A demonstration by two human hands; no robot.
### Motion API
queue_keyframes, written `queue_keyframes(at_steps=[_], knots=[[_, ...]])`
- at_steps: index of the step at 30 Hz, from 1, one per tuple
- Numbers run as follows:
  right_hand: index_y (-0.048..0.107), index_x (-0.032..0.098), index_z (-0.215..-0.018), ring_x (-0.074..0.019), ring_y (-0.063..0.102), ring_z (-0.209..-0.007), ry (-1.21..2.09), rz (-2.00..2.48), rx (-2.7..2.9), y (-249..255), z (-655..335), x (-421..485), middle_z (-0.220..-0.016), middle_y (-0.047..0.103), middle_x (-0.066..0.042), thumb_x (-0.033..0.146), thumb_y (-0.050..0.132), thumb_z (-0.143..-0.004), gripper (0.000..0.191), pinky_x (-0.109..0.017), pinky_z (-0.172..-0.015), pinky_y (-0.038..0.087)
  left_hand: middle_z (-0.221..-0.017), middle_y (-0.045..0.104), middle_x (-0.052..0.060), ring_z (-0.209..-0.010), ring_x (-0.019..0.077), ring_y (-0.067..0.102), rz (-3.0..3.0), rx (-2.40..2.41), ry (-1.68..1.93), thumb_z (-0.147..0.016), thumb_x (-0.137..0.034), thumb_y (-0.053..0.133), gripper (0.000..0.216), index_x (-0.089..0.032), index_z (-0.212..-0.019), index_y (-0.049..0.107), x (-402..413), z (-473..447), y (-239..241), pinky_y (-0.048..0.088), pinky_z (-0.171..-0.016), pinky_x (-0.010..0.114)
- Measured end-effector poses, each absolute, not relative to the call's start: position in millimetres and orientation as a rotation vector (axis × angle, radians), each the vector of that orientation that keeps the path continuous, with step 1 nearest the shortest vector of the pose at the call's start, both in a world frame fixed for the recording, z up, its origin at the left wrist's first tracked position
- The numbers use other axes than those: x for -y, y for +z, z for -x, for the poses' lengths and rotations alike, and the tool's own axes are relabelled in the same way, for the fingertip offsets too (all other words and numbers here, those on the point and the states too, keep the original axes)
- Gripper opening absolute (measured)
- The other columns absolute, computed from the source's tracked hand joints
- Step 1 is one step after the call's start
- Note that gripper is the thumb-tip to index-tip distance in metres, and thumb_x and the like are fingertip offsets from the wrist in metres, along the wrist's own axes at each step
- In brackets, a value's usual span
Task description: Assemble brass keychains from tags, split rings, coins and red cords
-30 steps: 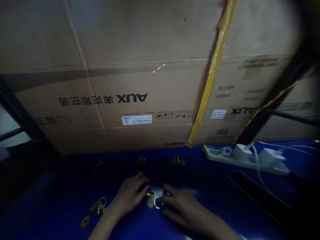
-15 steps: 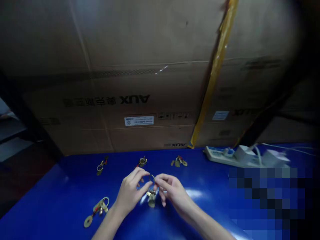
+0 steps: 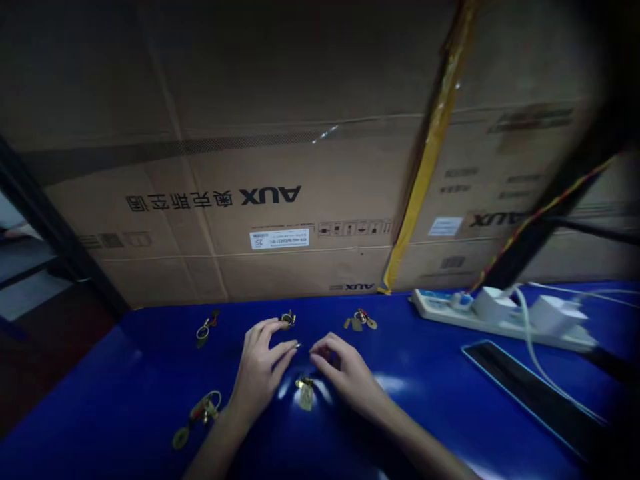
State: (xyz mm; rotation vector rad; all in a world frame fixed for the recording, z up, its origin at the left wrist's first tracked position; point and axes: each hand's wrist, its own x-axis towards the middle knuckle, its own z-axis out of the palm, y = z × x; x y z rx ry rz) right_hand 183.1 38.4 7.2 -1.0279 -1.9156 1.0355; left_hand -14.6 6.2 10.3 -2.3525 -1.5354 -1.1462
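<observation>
My left hand is above the blue tabletop, with thumb and finger closed on a small shiny metal piece at their tips. Facing it, my right hand is pinched, and whatever its fingertips hold is too small to make out. A gap separates the two hands. Below that gap lies a brass charm bunch with a flat tag. Behind my left fingers sits another brass keychain, partly covered by them.
Other keychains lie around: one at back left, one at front left, one at back right. A power strip with white plugs and cables, and a dark phone, occupy the right. Large cardboard boxes stand behind.
The ring that was held between both hands no longer shows there. My fingertips have moved apart, and the charm bunch below stays at nearly the same spot.
</observation>
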Motion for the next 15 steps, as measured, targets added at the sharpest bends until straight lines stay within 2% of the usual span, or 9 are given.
queue_keyframes(at_steps=[2,4,6,12,15], knots=[[0.064,0.02,-0.089,-0.0191,0.054,-0.087,0.7,1.016,2.228,9.4,-189.0,-36.7,-0.092,0.06,-0.004,0.031,0.055,-0.088,0.014,-0.031,-0.077,0.041,-0.102,0.065,0.006,-0.102,0.0239,0.054,2.375,1.574,-1.083,-0.092,-0.025,0.053,0.02,-0.026,-0.102,0.07,-8.4,17.2,8.1,0.041,-0.093,0.047],[0.065,0.021,-0.091,-0.0209,0.053,-0.089,0.474,1.053,2.454,10.7,-189.2,-32.5,-0.095,0.06,-0.005,0.03,0.057,-0.087,0.013,-0.034,-0.079,0.04,-0.088,0.067,0.003,-0.089,0.0205,0.058,2.422,1.583,-1.048,-0.092,-0.024,0.052,0.02,-0.025,-0.103,0.069,-9.6,17.7,5.8,0.04,-0.094,0.047],[0.065,0.02,-0.089,-0.0223,0.052,-0.089,0.304,1.098,2.588,10.4,-184.5,-28.6,-0.095,0.06,-0.006,0.033,0.058,-0.087,0.015,-0.036,-0.079,0.039,-0.082,0.069,0.002,-0.085,0.019,0.059,2.457,1.574,-1.051,-0.092,-0.023,0.052,0.02,-0.026,-0.102,0.069,-9.8,16.6,4.2,0.038,-0.098,0.048],[0.063,0.019,-0.084,-0.0225,0.05,-0.091,0.107,1.06,2.682,6.0,-172.8,-27.3,-0.094,0.06,-0.007,0.028,0.053,-0.09,0.015,-0.036,-0.08,0.036,-0.084,0.07,0.0,-0.086,0.0186,0.061,2.493,1.66,-1.009,-0.088,-0.023,0.058,0.011,-0.024,-0.083,0.069,-10.1,15.2,2.7,0.034,-0.102,0.05],[0.061,0.019,-0.082,-0.021,0.05,-0.088,0.108,1.048,2.632,6.1,-176.0,-29.2,-0.09,0.059,-0.005,0.022,0.052,-0.089,0.012,-0.035,-0.081,0.036,-0.094,0.069,0.002,-0.096,0.0215,0.059,2.463,1.674,-0.97,-0.085,-0.025,0.062,0.008,-0.024,-0.08,0.069,-10.7,16.0,0.9,0.033,-0.101,0.053]])
